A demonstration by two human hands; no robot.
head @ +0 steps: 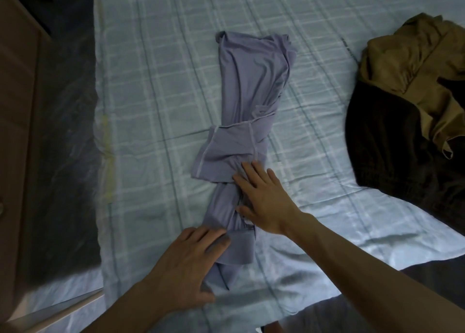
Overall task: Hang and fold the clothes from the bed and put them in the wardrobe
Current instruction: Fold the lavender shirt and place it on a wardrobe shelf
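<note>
A lavender shirt lies on the bed as a long narrow strip running away from me, with a sleeve folded across its middle. My left hand lies flat on the strip's near end, fingers straight. My right hand presses flat on the shirt just below the folded sleeve, fingers spread. Neither hand grips the cloth.
A tan garment and a dark brown one lie heaped on the bed's right side. A brown wooden cabinet stands at the left, with a dark floor strip between it and the bed.
</note>
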